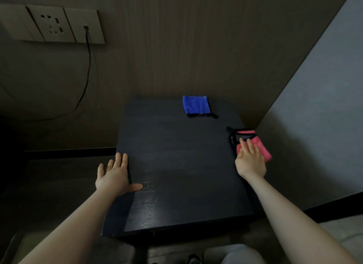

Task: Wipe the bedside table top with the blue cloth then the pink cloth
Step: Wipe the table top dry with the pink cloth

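Note:
A dark bedside table top (176, 165) fills the middle of the view. A folded blue cloth (197, 106) with black edging lies flat near the table's far edge. A pink cloth (259, 145) with black edging sits at the table's right edge, partly past it. My right hand (249, 161) rests flat on the pink cloth, fingers spread, covering its near part. My left hand (115, 177) lies flat on the table's left edge, fingers apart, thumb on the top, holding nothing.
A wood-panelled wall stands behind the table, with a socket plate (53, 23) at upper left and a black cable (87, 67) hanging from it. A pale wall (318, 106) closes in on the right. My knees show at the bottom.

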